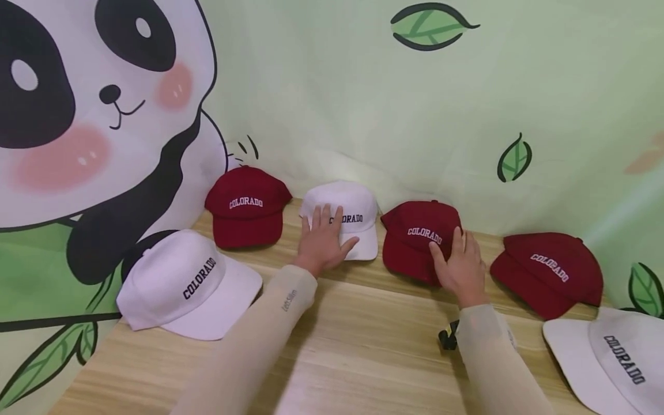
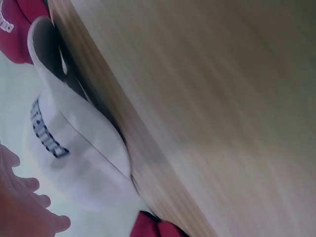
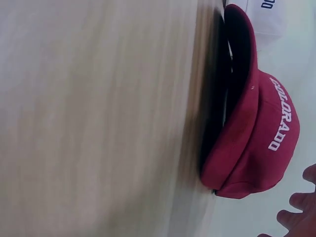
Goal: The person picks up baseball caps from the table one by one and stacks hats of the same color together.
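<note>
Head view: six caps reading COLORADO stand in a curved row along the far and side edges of a wooden table point(image 1: 358, 351), three red and three white. The left hand point(image 1: 323, 242) is over the middle white cap point(image 1: 359, 202), fingers spread apart and fairly straight, covering the first letters of its word. Left wrist view shows a gap between those fingertips and the cap, so the hand holds nothing. The right hand point(image 1: 461, 271) is at the right side of the neighbouring red cap point(image 1: 412, 251), thumb apart from the loosely straight fingers; right wrist view shows space there too (whether any part touches I cannot tell).

Another red cap point(image 1: 249, 216) stands left of the middle white one, with a white cap point(image 1: 173, 288) nearer at the left. Over on the right are a third red cap point(image 1: 552, 271) and, nearer, a white cap point(image 1: 617, 357) cut by the frame. Behind hangs a pale green backdrop point(image 1: 321, 80) with a big cartoon panda point(image 1: 132, 115).
</note>
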Demonstrator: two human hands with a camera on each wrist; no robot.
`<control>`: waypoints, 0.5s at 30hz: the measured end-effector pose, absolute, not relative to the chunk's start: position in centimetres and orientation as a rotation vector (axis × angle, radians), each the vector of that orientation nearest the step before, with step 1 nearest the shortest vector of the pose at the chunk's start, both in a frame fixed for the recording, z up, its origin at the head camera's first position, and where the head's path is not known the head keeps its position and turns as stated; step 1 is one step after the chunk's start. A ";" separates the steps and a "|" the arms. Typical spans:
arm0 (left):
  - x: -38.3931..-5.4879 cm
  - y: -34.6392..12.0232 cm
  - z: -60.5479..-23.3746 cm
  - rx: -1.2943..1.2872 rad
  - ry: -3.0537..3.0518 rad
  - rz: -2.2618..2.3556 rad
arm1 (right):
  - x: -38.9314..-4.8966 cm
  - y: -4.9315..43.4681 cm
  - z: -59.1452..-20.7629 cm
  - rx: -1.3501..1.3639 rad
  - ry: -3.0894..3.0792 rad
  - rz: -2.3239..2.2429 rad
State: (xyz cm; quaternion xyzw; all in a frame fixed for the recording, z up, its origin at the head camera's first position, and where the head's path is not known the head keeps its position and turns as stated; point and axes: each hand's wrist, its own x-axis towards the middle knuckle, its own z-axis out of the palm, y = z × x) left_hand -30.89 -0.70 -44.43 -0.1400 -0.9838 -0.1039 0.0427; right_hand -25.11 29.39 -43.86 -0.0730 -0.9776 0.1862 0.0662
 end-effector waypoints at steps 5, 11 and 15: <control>-30.6 1.0 -44.2 -0.488 -3.001 -0.362 | -24.9 29.7 -44.3 -0.262 -2.966 0.590; -30.4 2.9 -44.1 -0.556 -3.003 -0.357 | -24.7 30.0 -44.8 -0.289 -2.976 0.611; -30.4 4.2 -44.2 -0.611 -3.005 -0.385 | -24.6 30.0 -45.1 -0.342 -2.996 0.614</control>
